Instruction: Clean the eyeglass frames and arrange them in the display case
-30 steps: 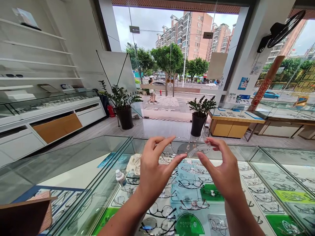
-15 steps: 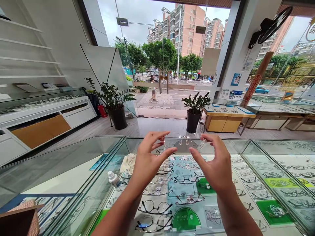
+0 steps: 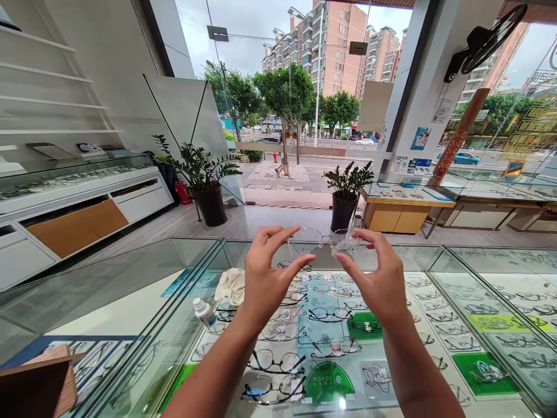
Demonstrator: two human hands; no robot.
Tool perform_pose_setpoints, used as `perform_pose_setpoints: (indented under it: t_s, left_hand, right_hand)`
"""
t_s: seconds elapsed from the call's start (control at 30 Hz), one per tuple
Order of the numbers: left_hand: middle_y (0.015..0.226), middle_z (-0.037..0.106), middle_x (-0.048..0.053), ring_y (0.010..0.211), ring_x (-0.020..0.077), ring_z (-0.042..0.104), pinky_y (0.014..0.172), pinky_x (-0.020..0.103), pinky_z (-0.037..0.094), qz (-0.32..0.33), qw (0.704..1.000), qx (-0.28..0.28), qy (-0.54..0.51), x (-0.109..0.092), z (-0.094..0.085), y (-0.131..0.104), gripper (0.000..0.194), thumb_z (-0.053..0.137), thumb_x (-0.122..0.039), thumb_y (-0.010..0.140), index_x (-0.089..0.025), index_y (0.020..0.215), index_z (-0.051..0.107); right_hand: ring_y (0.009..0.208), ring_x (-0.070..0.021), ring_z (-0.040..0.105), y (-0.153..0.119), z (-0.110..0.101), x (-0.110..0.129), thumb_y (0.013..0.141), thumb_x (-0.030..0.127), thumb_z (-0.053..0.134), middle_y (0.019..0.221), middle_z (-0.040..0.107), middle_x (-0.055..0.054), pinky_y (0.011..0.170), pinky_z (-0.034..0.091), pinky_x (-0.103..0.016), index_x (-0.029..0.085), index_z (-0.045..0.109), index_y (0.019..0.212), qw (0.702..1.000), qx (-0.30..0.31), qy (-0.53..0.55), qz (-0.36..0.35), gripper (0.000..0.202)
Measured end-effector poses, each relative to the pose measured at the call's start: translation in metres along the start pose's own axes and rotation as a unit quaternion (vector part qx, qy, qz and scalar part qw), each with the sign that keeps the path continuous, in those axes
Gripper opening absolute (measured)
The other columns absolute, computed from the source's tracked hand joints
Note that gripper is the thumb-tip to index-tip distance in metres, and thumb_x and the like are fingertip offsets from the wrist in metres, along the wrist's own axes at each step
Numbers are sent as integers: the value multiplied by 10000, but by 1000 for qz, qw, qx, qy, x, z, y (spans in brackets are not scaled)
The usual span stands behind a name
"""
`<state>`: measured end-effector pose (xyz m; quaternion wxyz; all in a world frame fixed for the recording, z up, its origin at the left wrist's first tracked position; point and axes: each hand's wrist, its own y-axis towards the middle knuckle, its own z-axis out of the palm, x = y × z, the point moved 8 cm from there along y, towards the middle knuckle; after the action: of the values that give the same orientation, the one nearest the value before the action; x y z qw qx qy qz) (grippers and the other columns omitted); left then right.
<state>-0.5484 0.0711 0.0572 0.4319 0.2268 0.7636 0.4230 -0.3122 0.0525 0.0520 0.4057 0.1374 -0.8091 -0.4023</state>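
Note:
A pair of thin-rimmed eyeglasses [image 3: 325, 239] with clear lenses is held up above the glass display case, lenses upright. My left hand [image 3: 267, 276] pinches its left side between thumb and fingers. On the other side my right hand [image 3: 379, 281] grips the right edge the same way. Under my hands, rows of eyeglasses [image 3: 329, 314] lie inside the case. Left of my left forearm stand a small white bottle [image 3: 203, 312] and a crumpled cream cloth [image 3: 230, 286], both on the glass top.
A brown box [image 3: 39, 380] is at the lower left. Glass case edges [image 3: 444, 249] run along both sides. Beyond the counter are two potted plants [image 3: 209, 203], a glass door front, a wooden cabinet [image 3: 395, 215] and a wall fan [image 3: 483, 43]. A person walks outside.
Both hands have risen slightly with the eyeglasses, whose lenses now face me more fully. The camera view has shifted a little. Outside, the walking figure appears farther right.

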Motion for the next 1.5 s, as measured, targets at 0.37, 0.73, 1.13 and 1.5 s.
perform_pose_setpoints:
  t_s: [0.37,0.73,1.13,1.5]
  left_hand:
    - [1058,652,45,990,210,644,894,399,576,15,996,-60,63,-12,0,-8,493,903,-429,849,-290,1298,754]
    - [1110,675,42,1032,186,680,898,363,655,-152,976,58,-145,38,21,1,481,914,-479,813,-325,1252,791]
    - [1182,648,46,1099,216,669,997,420,619,143,984,-107,-24,22,1,4,589,932,-451,796,-322,1335,731]
    - [1221,711,43,1121,210,697,1010,408,616,163,982,-94,-16,14,0,9,598,927,-388,817,-340,1374,714]
  right_hand:
    - [1207,-309,715,12,20,-27,941,515,799,1315,766,-111,990,582,-506,266,693,1316,993,74,89,32,463]
    - [1078,-289,712,1,7,1,961,460,797,1159,760,-84,940,586,-479,262,692,1278,998,-39,-30,-49,388]
    - [1346,-337,657,5,12,-11,962,412,765,1448,689,-114,1038,613,-541,312,626,1469,983,-111,105,-98,534]
    - [1273,-304,738,5,24,-46,974,498,759,1309,809,-75,1147,557,-556,297,830,1240,952,-57,275,122,341]
